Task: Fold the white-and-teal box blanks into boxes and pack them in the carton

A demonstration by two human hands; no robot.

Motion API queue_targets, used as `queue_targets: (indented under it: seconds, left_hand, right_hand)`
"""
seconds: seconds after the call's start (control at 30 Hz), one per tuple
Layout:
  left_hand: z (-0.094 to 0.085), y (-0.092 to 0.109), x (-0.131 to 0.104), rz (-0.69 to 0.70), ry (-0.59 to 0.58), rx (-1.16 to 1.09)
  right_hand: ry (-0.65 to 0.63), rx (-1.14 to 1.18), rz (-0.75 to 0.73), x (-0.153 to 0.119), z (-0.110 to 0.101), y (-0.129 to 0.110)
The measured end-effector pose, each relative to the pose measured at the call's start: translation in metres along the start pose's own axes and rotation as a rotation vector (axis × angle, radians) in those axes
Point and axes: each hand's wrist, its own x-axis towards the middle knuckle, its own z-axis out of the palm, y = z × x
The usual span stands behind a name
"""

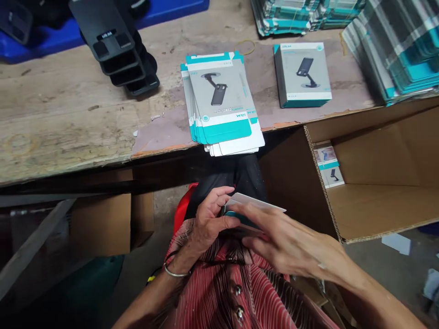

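Note:
Close to my body I hold a small white and teal carton [257, 201] with a pale flap standing out from it. My left hand [210, 219] grips its left end, thumb on the near side and fingers on the far side. Across the right end lies my right hand [279, 237], slightly blurred, with fingers and thumb around the carton; they cover most of it. Beyond my hands, a pile of flat printed cartons [222, 98] overhangs the table edge. To its right stands a made-up box [304, 75] printed with a phone stand.
A stack of black phone stands [118, 50] and a blue tray [171, 13] are on the wooden table [61, 105]. Bundled flat cartons [404, 50] lie at the right. Below them, a large open cardboard box [384, 151] holds small printed boxes [329, 164].

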Motion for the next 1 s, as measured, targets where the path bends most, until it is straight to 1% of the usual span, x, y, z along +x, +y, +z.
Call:
queue_targets:
  seconds: [0.03, 0.07, 0.1, 0.13, 0.17, 0.2, 0.23, 0.27, 0.3, 0.33, 0.4, 0.5, 0.6, 0.67, 0.77, 0.83, 0.93, 1.0]
  left_hand:
    - [-0.001, 0.000, 0.001, -0.003, 0.009, -0.018]
    - [-0.002, 0.001, 0.003, -0.004, 0.016, -0.027]
    - [-0.003, 0.001, 0.005, -0.001, 0.020, -0.032]
    - [-0.002, 0.002, 0.007, 0.010, 0.026, -0.037]
    - [-0.001, 0.004, 0.009, 0.027, 0.030, -0.048]
    - [0.000, 0.005, 0.011, 0.046, 0.037, -0.064]
    - [0.002, 0.007, 0.014, 0.067, 0.051, -0.083]
    - [0.005, 0.008, 0.016, 0.083, 0.073, -0.097]
    - [0.008, 0.010, 0.018, 0.090, 0.100, -0.103]
    - [0.011, 0.011, 0.020, 0.090, 0.131, -0.098]
    - [0.016, 0.013, 0.023, 0.085, 0.198, -0.062]
    - [0.021, 0.011, 0.024, 0.099, 0.273, 0.024]
    - [0.022, 0.007, 0.021, 0.128, 0.316, 0.097]
    - [0.022, 0.005, 0.020, 0.142, 0.344, 0.118]
    - [0.021, 0.002, 0.019, 0.164, 0.369, 0.095]
    - [0.021, 0.000, 0.020, 0.188, 0.375, 0.047]
    - [0.022, -0.002, 0.022, 0.258, 0.394, -0.027]
    - [0.022, -0.002, 0.023, 0.308, 0.391, -0.041]
  right_hand:
    - [0.111, 0.021, 0.022, -0.004, -0.005, 0.003]
    - [0.262, 0.044, 0.060, -0.008, -0.009, 0.007]
    - [0.412, 0.078, 0.114, -0.012, -0.012, 0.012]
    - [0.532, 0.138, 0.180, -0.015, -0.012, 0.018]
    - [0.584, 0.236, 0.246, -0.018, -0.010, 0.025]
    - [0.561, 0.368, 0.306, -0.019, -0.006, 0.032]
    - [0.507, 0.526, 0.356, -0.021, 0.001, 0.039]
    - [0.455, 0.686, 0.403, -0.021, 0.010, 0.045]
    - [0.435, 0.826, 0.459, -0.022, 0.020, 0.049]
    - [0.460, 0.931, 0.515, -0.022, 0.030, 0.052]
    - [0.545, 1.032, 0.614, -0.022, 0.049, 0.052]
    - [0.635, 1.083, 0.683, -0.018, 0.066, 0.046]
    - [0.688, 1.160, 0.723, -0.012, 0.073, 0.041]
    - [0.698, 1.215, 0.741, -0.008, 0.075, 0.038]
    - [0.697, 1.234, 0.713, -0.006, 0.079, 0.034]
    - [0.732, 1.193, 0.678, -0.007, 0.082, 0.031]
    - [0.883, 1.030, 0.662, -0.007, 0.087, 0.028]
    - [0.960, 0.947, 0.672, -0.007, 0.092, 0.026]
